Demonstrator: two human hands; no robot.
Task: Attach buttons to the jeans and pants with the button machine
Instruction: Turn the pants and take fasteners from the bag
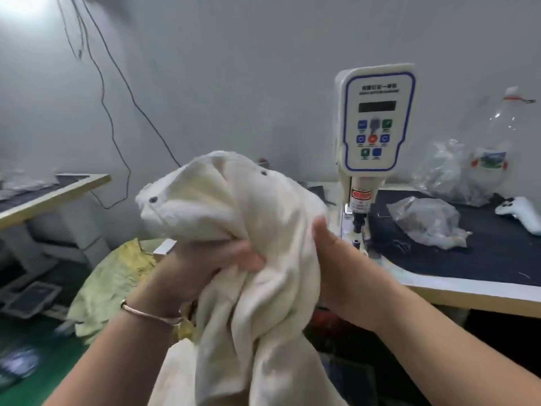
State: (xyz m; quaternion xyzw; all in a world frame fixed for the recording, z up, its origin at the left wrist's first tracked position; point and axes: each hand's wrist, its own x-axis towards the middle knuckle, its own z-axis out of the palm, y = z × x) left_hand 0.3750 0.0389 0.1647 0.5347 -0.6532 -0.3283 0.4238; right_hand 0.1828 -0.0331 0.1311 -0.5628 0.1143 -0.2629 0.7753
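A single head-worn view is given, looking forward and slightly down from close behind the raised hands. The cream pants [234, 230] are seen very near, filling the lower centre. The button machine [376, 124] is faced from the front, just beyond them, at the left edge of the bench [468, 291]. Wide-angle bending is seen at the edges.

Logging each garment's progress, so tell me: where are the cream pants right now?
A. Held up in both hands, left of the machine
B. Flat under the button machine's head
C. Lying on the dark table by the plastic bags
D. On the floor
A: the left hand and right hand both grip the bunched pants in the air, left of the machine.
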